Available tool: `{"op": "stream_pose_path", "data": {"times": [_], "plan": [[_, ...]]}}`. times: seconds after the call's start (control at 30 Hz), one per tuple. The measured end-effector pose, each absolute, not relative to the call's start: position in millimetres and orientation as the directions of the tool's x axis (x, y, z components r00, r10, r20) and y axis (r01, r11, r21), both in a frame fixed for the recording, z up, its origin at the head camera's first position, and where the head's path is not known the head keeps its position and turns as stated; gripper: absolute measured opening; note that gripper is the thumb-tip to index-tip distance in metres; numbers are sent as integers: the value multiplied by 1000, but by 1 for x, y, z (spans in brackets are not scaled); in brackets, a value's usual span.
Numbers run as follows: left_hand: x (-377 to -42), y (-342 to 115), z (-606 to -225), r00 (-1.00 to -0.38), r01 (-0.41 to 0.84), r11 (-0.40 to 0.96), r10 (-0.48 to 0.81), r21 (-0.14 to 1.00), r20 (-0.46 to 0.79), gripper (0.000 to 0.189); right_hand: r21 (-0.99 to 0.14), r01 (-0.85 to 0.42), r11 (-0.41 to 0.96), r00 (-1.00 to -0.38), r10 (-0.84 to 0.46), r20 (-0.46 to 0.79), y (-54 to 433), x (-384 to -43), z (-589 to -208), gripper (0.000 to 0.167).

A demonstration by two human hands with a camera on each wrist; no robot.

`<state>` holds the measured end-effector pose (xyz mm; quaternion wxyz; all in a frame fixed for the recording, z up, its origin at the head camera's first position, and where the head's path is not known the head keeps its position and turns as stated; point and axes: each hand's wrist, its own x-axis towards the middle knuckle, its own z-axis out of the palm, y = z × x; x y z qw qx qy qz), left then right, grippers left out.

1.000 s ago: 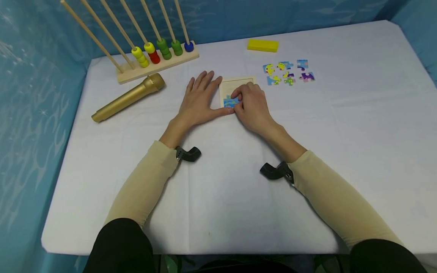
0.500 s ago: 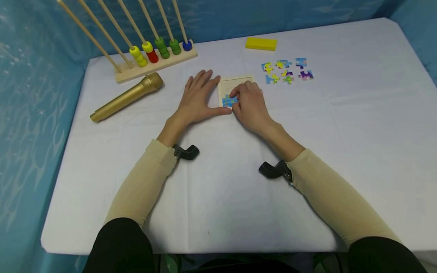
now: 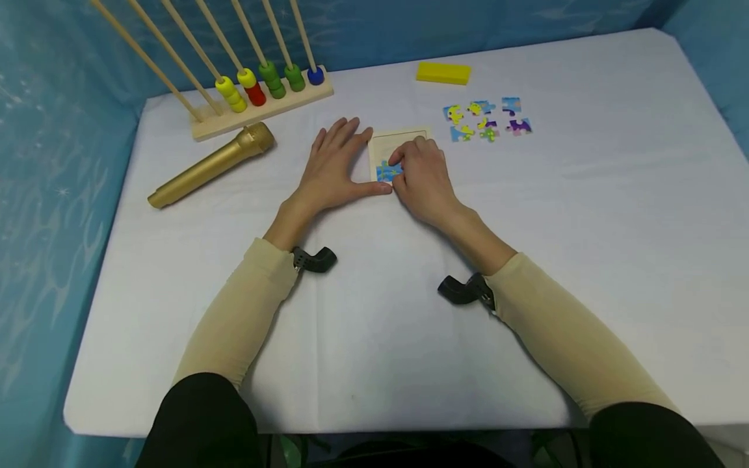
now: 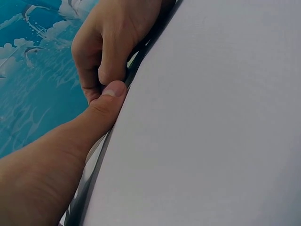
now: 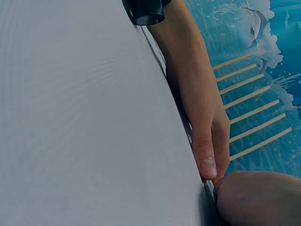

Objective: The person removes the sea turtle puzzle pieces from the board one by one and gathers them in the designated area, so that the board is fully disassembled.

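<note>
The puzzle frame [image 3: 400, 135] lies flat on the tabletop [image 3: 380, 325] between my two hands. My left hand [image 3: 329, 168] is spread along its left side, fingers straight, the index tip by the far left corner and the thumb lying along the near edge. My right hand [image 3: 426, 179] comes over the frame's near right part with its fingers bent; whether they pinch a piece or only press, I cannot tell (my own knuckles hide it).

Blue puzzle pieces [image 3: 386, 171] sit inside the frame at its near left, just beside my right index tip and thumb. Farther in, the frame shows bare wood. It looks close to square, so I judge its edges matter more than any long axis.

Six loose pieces [image 3: 488, 130] lie to the right of the frame and a little beyond it, in two rows running away to the right. My right hand is clearly the nearer one to them. Past the frame's far right corner lies a yellow block [image 3: 443, 73], longer from side to side. Left of the frame, a gold microphone [image 3: 210, 166] slants with its head toward it; beyond that stands a beaded rod stand [image 3: 263, 112].
</note>
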<state>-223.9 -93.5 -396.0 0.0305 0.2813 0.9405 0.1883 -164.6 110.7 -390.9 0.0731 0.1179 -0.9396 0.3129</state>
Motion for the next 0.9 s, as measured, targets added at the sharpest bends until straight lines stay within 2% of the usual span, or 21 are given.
{"op": "stream_pose_path", "data": {"times": [0.33,0.9], "plan": [[-225,-93,-396,-846,508,771,531,385,52,109,-533,-282,798,-956,-191,221,110,-167,-391,27],[-225,-94,-395,-848,500,774,529,389,38,108,-532,-250,809,-967,-180,180,109,-170,-391,27]]}}
